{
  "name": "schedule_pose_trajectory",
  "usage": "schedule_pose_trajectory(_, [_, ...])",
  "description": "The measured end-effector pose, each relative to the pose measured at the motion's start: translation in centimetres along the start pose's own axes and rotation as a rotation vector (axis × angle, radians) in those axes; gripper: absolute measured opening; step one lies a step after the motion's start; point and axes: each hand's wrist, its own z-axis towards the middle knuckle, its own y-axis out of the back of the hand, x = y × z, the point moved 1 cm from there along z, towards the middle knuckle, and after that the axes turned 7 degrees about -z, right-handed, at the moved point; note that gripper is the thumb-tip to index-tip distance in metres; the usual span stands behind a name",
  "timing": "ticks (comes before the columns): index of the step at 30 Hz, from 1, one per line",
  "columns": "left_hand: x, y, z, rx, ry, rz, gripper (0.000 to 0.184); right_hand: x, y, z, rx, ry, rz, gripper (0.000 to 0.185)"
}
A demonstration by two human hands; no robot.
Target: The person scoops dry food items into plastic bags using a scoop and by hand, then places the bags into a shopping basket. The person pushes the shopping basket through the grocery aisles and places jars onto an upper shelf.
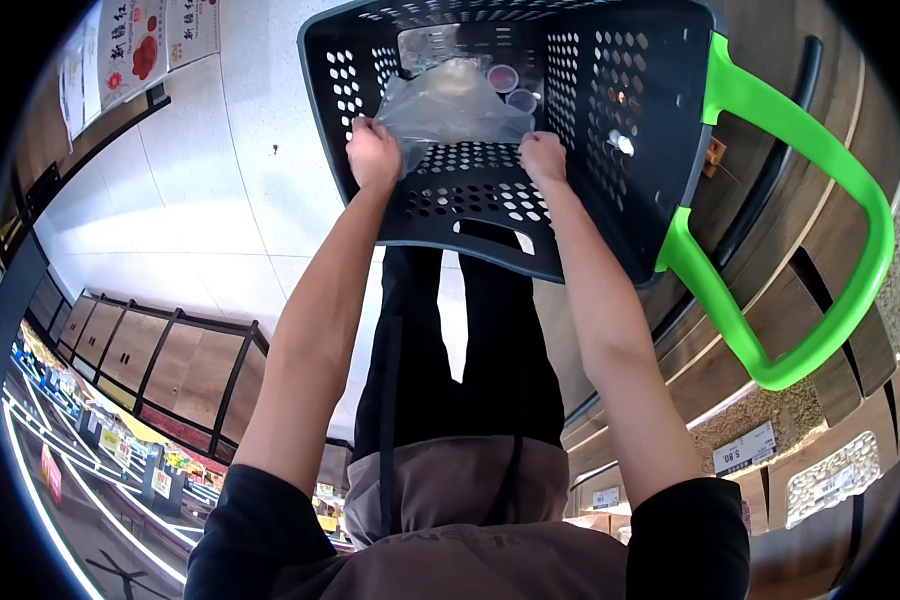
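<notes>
A dark grey shopping basket [655, 150] with a bright green handle [850, 290] stands in front of me. Inside it, a clear plastic bag [455, 105] with something pale in it is stretched between my two hands. My left hand [373, 155] is closed on the bag's left edge, near the basket's left wall. The bag's right corner is pinched in my right hand [543, 157]. Behind the bag, two round lidded cups, one with red contents [503, 78] and one paler [521, 100], lie on the basket floor. The fingertips are partly hidden.
Wooden bins at the right hold grains [760, 425] and white beans [832, 478], with a price tag [745, 450]. A black rail [770, 175] runs beside the basket. Wooden cabinets [160, 365] stand across the pale tiled floor [240, 210]. Printed packages [135, 50] are at the upper left.
</notes>
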Motion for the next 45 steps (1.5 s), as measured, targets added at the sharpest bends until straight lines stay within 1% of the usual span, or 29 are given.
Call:
schedule_pose_trajectory(2, [1.5, -0.2, 0.1, 0.01, 0.094, -0.057, 0.026, 0.2, 0.9, -0.7, 0.03, 0.023, -0.027, 0.033])
schedule_pose_trajectory(3, [0.6, 0.3, -0.5, 0.008, 0.091, -0.062, 0.026, 1.5, 2.6, -2.7, 0.004, 0.109, -0.08, 0.033])
schedule_pose_trajectory(4, [-0.8, 1.2, -1.8, 0.052, 0.163, -0.11, 0.027, 2.9, 4.3, -4.9, -0.023, 0.197, -0.134, 0.032])
schedule_pose_trajectory(5, [-1.9, 1.7, -2.9, 0.096, 0.235, -0.159, 0.028, 3.8, 5.6, -6.5, -0.093, 0.286, -0.072, 0.031])
schedule_pose_trajectory(6, [-1.5, 1.2, -3.8, 0.145, 0.244, -0.222, 0.027, 4.8, 7.3, -8.4, -0.098, 0.292, -0.073, 0.031])
schedule_pose_trajectory(8, [-3.1, 1.0, -6.6, 0.376, 0.27, -0.328, 0.027, 7.3, 11.6, -12.7, -0.233, 0.43, 0.114, 0.025])
schedule_pose_trajectory(10, [-5.9, 0.7, -9.8, 0.577, 0.302, -0.395, 0.026, 9.1, 15.9, -16.7, -0.366, 0.53, 0.165, 0.022])
schedule_pose_trajectory(11, [-7.5, 0.4, -11.7, 0.633, 0.27, -0.399, 0.025, 10.1, 18.2, -18.9, -0.448, 0.594, 0.178, 0.018])
schedule_pose_trajectory(12, [-9.3, 0.3, -13.6, 0.687, 0.237, -0.402, 0.025, 11.1, 20.5, -21.3, -0.601, 0.712, 0.177, 0.013])
schedule_pose_trajectory(13, [-11.6, 0.6, -15.7, 0.738, 0.188, -0.427, 0.022, 11.8, 23.1, -23.5, -0.782, 0.817, 0.103, 0.014])
schedule_pose_trajectory(15, [-16.7, 1.8, -20.0, 0.849, 0.077, -0.471, 0.02, 12.8, 27.8, -27.6, -0.989, 0.812, -0.01, 0.018])
schedule_pose_trajectory(16, [-18.8, 2.1, -22.1, 0.908, 0.011, -0.493, 0.02, 12.3, 29.9, -28.3, -1.142, 0.886, -0.107, 0.021])
schedule_pose_trajectory(18, [-22.1, 1.9, -26.0, 0.788, -0.483, -0.615, 0.023, 13.2, 33.3, -30.3, -1.288, 0.762, -0.344, 0.026])
schedule_pose_trajectory(19, [-24.4, 3.3, -27.6, 0.85, -0.477, -0.634, 0.027, 12.9, 34.5, -30.3, -1.29, 0.775, -0.352, 0.026])
schedule_pose_trajectory(20, [-26.9, 5.0, -29.0, 0.912, -0.47, -0.652, 0.032, 12.5, 35.4, -29.7, -1.25, 0.677, -0.392, 0.029])
schedule_pose_trajectory(21, [-28.1, 5.2, -30.4, 0.903, -0.535, -0.611, 0.037, 12.2, 36.1, -29.1, -1.207, 0.578, -0.43, 0.033])
schedule_pose_trajectory(22, [-29.3, 5.9, -31.2, 0.894, -0.599, -0.567, 0.042, 12.3, 36.4, -28.7, -1.207, 0.589, -0.435, 0.033])
schedule_pose_trajectory(23, [-30.1, 6.6, -31.6, 1.019, -0.578, -0.476, 0.049, 12.4, 36.5, -27.9, -0.969, 0.422, -0.363, 0.035])
schedule_pose_trajectory(24, [-30.3, 6.5, -32.0, 1.033, -0.602, -0.483, 0.051, 12.4, 36.4, -27.3, -0.727, 0.258, -0.294, 0.037])
schedule_pose_trajectory(25, [-30.1, 6.1, -32.4, 0.944, -0.664, -0.506, 0.054, 12.6, 36.4, -27.2, -0.8, 0.311, -0.379, 0.039])
schedule_pose_trajectory(26, [-29.9, 5.8, -32.6, 0.853, -0.723, -0.527, 0.057, 13.0, 36.2, -27.3, -0.794, 0.323, -0.387, 0.039])
schedule_pose_trajectory(27, [-29.9, 5.8, -32.5, 0.847, -0.716, -0.531, 0.057, 13.3, 36.0, -27.7, -0.797, 0.312, -0.388, 0.039])
schedule_pose_trajectory(29, [-29.9, 6.1, -31.9, 0.604, -0.956, -0.456, 0.055, 13.7, 35.5, -28.0, -0.816, 0.31, -0.391, 0.038])
schedule_pose_trajectory(30, [-29.7, 5.9, -31.7, 0.598, -0.952, -0.467, 0.055, 13.8, 35.3, -28.1, -0.818, 0.315, -0.401, 0.038])
schedule_pose_trajectory(32, [-29.2, 5.3, -31.4, 0.923, -0.793, -0.501, 0.055, 14.6, 34.7, -28.2, -0.833, 0.338, -0.442, 0.039])
schedule_pose_trajectory(36, [-27.9, 6.1, -30.4, 0.836, -0.782, -0.567, 0.058, 17.0, 32.7, -29.2, -0.817, 0.341, -0.473, 0.041])
schedule_pose_trajectory(40, [-26.4, 7.8, -28.3, 0.766, -0.794, -0.614, 0.058, 19.8, 29.4, -30.3, -0.792, 0.45, -0.576, 0.041])
schedule_pose_trajectory(42, [-25.1, 8.9, -27.2, 0.728, -0.788, -0.626, 0.057, 21.8, 26.9, -31.4, -0.783, 0.551, -0.581, 0.04])
schedule_pose_trajectory(45, [-23.2, 10.8, -26.0, 0.551, -0.768, -0.716, 0.055, 24.9, 23.1, -33.2, -0.762, 0.679, -0.648, 0.038])
